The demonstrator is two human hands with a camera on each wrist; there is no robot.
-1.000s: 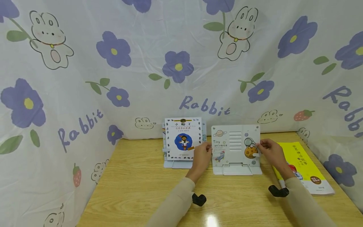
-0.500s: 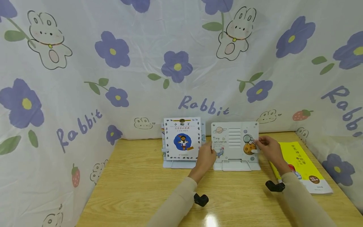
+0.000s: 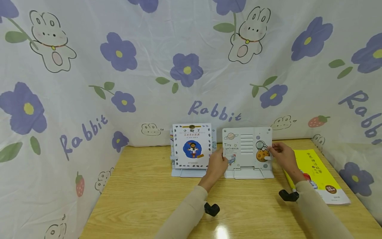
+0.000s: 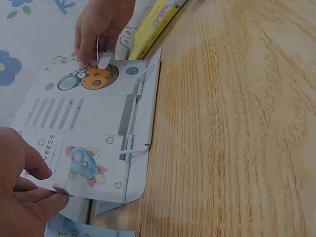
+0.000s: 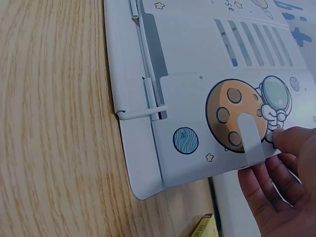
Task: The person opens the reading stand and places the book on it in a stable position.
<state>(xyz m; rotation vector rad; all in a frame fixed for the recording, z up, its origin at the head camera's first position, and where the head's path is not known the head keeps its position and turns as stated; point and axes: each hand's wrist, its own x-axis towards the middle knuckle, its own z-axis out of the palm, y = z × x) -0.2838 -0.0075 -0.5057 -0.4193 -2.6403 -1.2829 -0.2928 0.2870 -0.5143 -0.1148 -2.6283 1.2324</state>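
Note:
A white book stand (image 3: pixel 247 159) printed with "Tiny universe", a rocket and an astronaut stands upright at the back of the table. My left hand (image 3: pixel 217 166) grips its left edge, thumb on the front and fingers behind, as the left wrist view shows beside the rocket (image 4: pixel 85 163). On the opposite edge my right hand (image 3: pixel 283 157) pinches the panel by the orange planet (image 5: pixel 232 113), close to a white clip (image 5: pixel 251 136). A wire bracket (image 5: pixel 143 112) joins the panel to its base plate (image 5: pixel 140 170).
Left of the stand, a white picture book (image 3: pixel 192 146) leans on a second book stand (image 3: pixel 179 173). To the right a yellow book (image 3: pixel 316 172) lies flat on the wooden table (image 3: pixel 143 202). A printed rabbit-and-flower curtain (image 3: pixel 149 83) hangs directly behind.
The book stand has shifted slightly back towards the curtain, with both hands holding its edges. My left hand moved a little right and lower along the edge. The books stay put.

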